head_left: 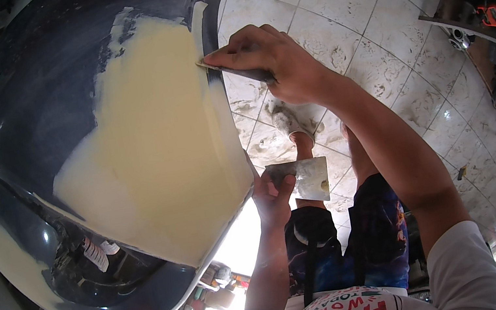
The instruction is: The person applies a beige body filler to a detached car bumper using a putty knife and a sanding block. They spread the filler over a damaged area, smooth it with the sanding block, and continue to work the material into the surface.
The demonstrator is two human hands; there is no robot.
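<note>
A dark car bonnet (42, 78) fills the left half, with a broad patch of cream body filler (154, 131) spread over it. My right hand (274, 60) is closed around a thin, dark putty spreader (243, 73). The spreader's tip meets the bonnet's right edge, beside a narrow strip of filler. Lower down, my left hand (275, 198) pinches a flat, square metal plate (312, 179) under its thumb, close to the panel's lower right edge. Grey smears mark the plate.
Dusty white floor tiles (342, 12) with footprints lie beneath me. Along the right side runs a cluttered rack (478, 28) with an orange-handled tool (492, 17). Another filler-covered car part (7, 257) is at the lower left. My foot (287, 120) stands near the bonnet.
</note>
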